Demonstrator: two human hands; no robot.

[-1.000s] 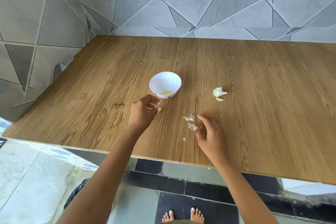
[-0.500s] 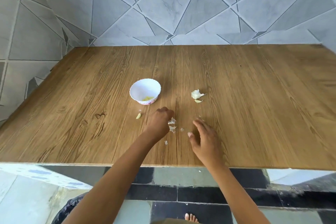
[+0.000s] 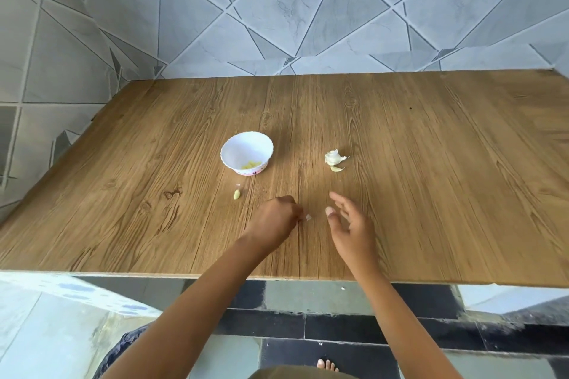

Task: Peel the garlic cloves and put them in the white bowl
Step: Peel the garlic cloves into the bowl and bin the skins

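The smooth, pale-yellow clove (image 3: 236, 194) lies just before the bowl (image 3: 243, 148), beyond the left hand (image 3: 272, 220), curled on a peel scrap (image 3: 308, 218), and the loosely spread, empty right hand (image 3: 349, 226).

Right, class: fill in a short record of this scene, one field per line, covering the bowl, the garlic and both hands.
Surface: brown wood-grain table
Bowl: small white scalloped bowl, upright, yellowish peeled garlic pieces inside
Loose clove: pale peeled garlic clove on the table, near side of the bowl
Remaining garlic: white papery garlic cluster right of the bowl, small clove beside it
Left hand: fingers curled, pinching a white skin scrap
Right hand: fingers relaxed, holding nothing
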